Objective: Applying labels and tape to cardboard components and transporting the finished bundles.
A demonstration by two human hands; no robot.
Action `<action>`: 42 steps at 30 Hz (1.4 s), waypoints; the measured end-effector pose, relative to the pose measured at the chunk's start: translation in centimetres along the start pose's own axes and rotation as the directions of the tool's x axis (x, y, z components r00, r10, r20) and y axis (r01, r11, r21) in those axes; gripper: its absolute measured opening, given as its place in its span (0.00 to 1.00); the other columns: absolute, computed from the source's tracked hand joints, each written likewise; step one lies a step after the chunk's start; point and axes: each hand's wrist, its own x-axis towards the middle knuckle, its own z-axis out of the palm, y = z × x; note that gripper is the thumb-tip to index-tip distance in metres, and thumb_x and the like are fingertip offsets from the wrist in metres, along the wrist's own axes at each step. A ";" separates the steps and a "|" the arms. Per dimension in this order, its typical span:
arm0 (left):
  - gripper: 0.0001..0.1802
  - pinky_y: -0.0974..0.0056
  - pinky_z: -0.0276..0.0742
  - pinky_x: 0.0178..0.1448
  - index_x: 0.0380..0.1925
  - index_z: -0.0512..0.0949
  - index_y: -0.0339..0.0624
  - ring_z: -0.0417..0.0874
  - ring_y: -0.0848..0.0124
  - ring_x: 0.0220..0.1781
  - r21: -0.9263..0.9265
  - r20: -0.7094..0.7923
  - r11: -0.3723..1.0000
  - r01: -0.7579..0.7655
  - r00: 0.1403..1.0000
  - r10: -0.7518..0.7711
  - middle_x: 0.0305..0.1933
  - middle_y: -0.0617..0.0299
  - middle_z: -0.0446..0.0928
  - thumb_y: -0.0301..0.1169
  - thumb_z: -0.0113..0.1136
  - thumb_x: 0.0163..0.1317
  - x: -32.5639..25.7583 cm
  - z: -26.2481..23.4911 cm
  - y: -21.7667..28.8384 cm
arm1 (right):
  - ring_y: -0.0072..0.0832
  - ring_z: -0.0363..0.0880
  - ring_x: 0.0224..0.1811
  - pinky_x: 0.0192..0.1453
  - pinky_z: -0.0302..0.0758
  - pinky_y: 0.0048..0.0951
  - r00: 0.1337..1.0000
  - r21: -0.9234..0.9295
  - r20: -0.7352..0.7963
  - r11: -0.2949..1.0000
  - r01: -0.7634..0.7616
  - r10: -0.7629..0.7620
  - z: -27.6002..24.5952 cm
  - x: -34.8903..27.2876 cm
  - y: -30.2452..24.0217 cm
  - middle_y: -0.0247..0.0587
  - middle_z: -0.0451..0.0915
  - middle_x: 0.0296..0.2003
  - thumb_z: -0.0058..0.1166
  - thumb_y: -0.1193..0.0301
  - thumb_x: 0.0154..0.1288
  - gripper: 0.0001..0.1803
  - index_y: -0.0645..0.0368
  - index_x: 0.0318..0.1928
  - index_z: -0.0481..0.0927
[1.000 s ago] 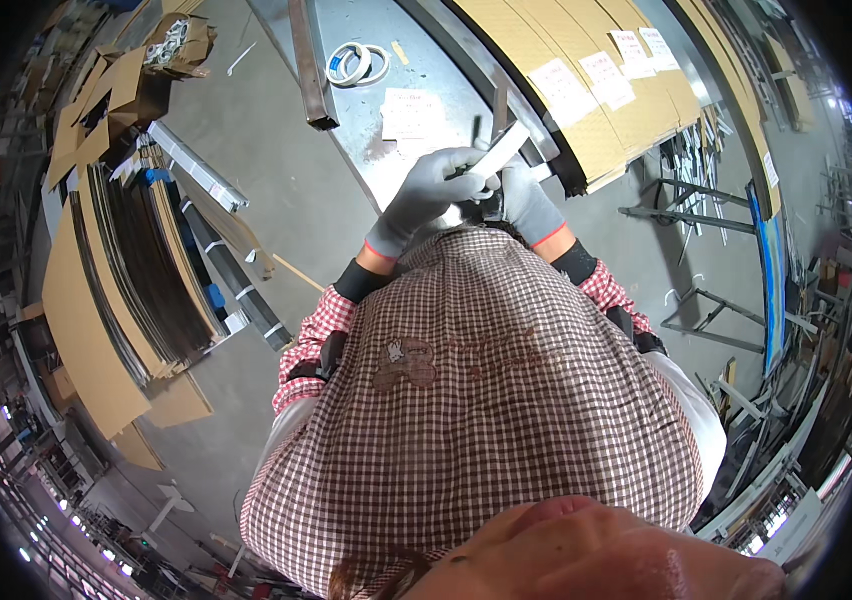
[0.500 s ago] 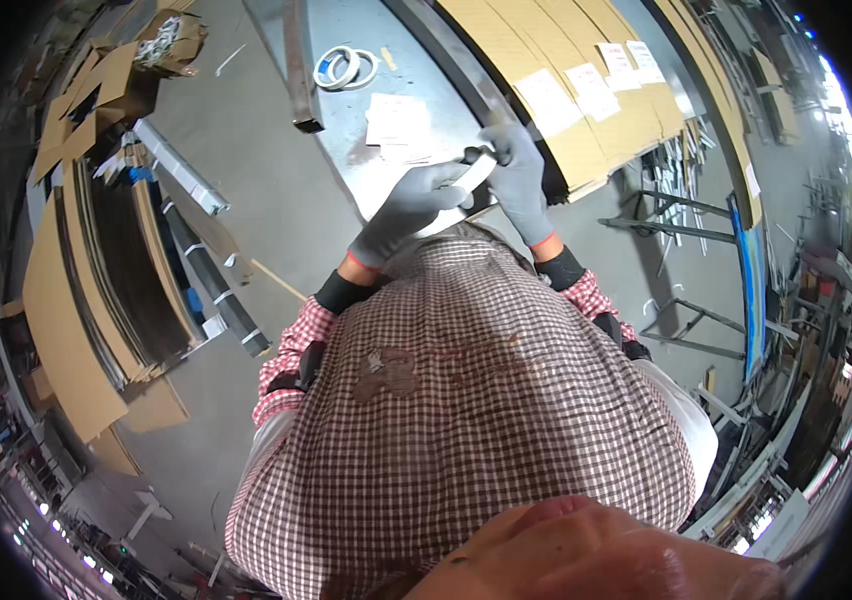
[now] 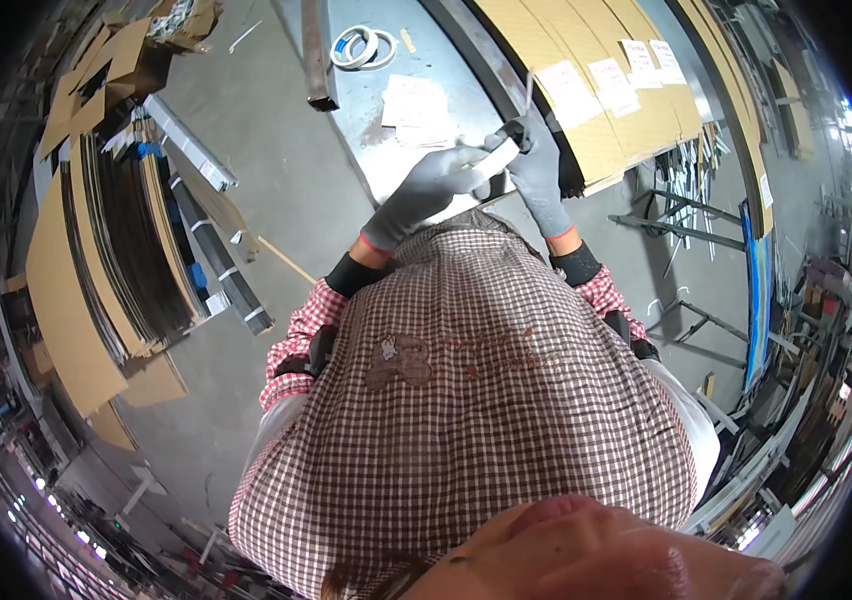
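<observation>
My left hand [image 3: 436, 188], in a grey work glove, is closed around a white roll of tape [image 3: 498, 158], seen edge-on. Right beside it my right hand [image 3: 538, 170], gloved the same way with dark fingertips, has its fingers bent together against the far end of the roll. A thin pale strip [image 3: 529, 92] that looks like tape sticks up from the right fingers. Both hands are over the near edge of a metal-topped table [image 3: 356, 125]. On it lie white paper labels [image 3: 416, 108] and two more tape rolls [image 3: 354, 48].
Stacked flat cardboard [image 3: 586, 45] with paper labels lies at the right, beside a dark metal bar [image 3: 476, 50]. A square brown tube [image 3: 317, 60] lies along the table's left side. Cardboard sheets [image 3: 66, 290] stand at the left; a metal frame [image 3: 681, 225] stands at the right.
The table and stacks have shifted slightly right in the picture. The right hand's fingers have turned upward, and a thin pale strip now shows above them. The tape roll stays in the left hand.
</observation>
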 end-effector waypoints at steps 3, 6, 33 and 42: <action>0.18 0.74 0.67 0.43 0.40 0.76 0.29 0.72 0.79 0.32 -0.195 -0.159 0.980 -0.038 0.987 0.007 0.30 0.63 0.73 0.35 0.51 0.60 -0.2 0.1 -1.9 | 0.22 0.66 0.27 0.31 0.65 0.25 0.968 -0.226 0.068 0.942 0.249 -0.240 0.0 0.4 2.2 0.35 0.66 0.24 0.59 0.76 0.44 0.11 0.63 0.29 0.71; 0.13 0.75 0.67 0.42 0.35 0.75 0.30 0.70 0.80 0.30 -0.279 -0.337 0.952 -0.129 0.941 0.029 0.28 0.64 0.72 0.32 0.52 0.59 -0.1 0.2 -2.9 | 0.22 0.68 0.30 0.34 0.67 0.25 0.993 -0.152 0.116 0.988 0.037 -0.019 0.5 -0.3 -1.4 0.35 0.69 0.25 0.62 0.72 0.45 0.14 0.63 0.32 0.73; 0.22 0.58 0.67 0.28 0.10 0.69 0.33 0.72 0.69 0.19 0.304 -0.497 0.950 0.069 0.862 0.096 0.12 0.54 0.68 0.37 0.59 0.57 -1.1 -0.8 -3.1 | 0.48 0.75 0.31 0.34 0.69 0.45 0.863 -0.646 0.493 0.618 0.448 -0.110 -0.6 -1.8 -3.8 0.49 0.73 0.27 0.46 0.75 0.51 0.06 0.59 0.31 0.73; 0.17 0.67 0.68 0.29 0.30 0.79 0.27 0.74 0.75 0.25 0.335 -0.412 0.937 0.102 0.910 0.048 0.22 0.58 0.77 0.36 0.54 0.60 -1.5 -1.6 -3.0 | 0.48 0.74 0.31 0.33 0.68 0.44 0.857 -0.636 0.505 0.628 0.448 -0.101 -0.2 -1.5 -3.1 0.49 0.72 0.25 0.46 0.75 0.53 0.04 0.60 0.31 0.71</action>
